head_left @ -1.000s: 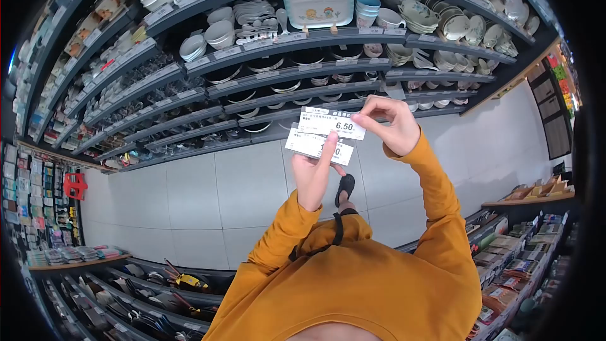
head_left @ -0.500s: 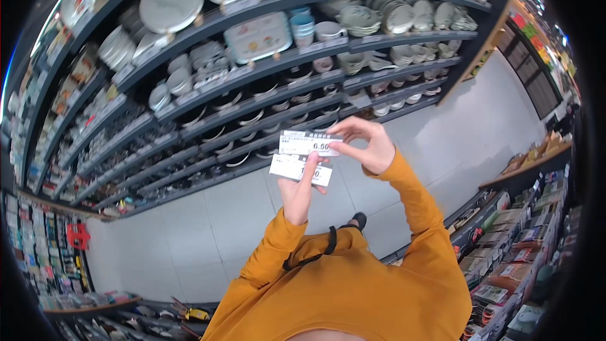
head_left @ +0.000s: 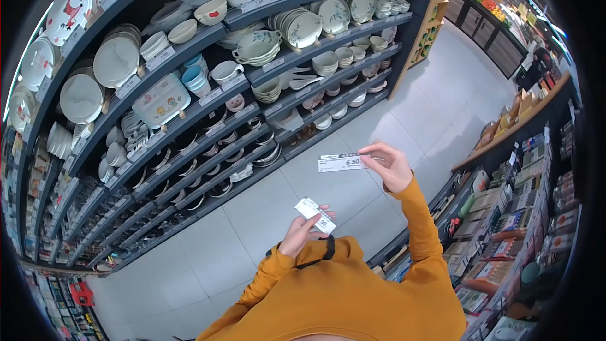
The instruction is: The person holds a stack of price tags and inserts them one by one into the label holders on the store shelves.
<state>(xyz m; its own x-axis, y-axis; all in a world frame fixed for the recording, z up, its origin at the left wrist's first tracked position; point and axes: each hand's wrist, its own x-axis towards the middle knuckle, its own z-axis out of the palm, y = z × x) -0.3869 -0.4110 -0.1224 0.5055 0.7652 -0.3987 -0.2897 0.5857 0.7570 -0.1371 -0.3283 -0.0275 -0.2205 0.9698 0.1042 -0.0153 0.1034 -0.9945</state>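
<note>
Between the thumb and fingers of my right hand [head_left: 392,168] is a white price tag [head_left: 338,165] reading 6.50, pinched at its right end. My left hand [head_left: 302,232] grips a second white price tag [head_left: 309,209], its thumb lying across the front. That lower tag is tilted, and its printed price is partly covered; whether it is one card or a stack I cannot tell. The two tags are apart, both held over the pale tiled floor.
A long dark shelf unit [head_left: 271,69] with bowls, plates and cups curves along the left and front. To my right stands a lower display [head_left: 505,240] of packaged goods. Pale floor tiles [head_left: 246,215] run between them. A produce stand [head_left: 486,6] is far back right.
My hands have moved apart: the right went right and down with the 6.50 tag, the left went lower with its tag. The view has turned to the right along the shelves.
</note>
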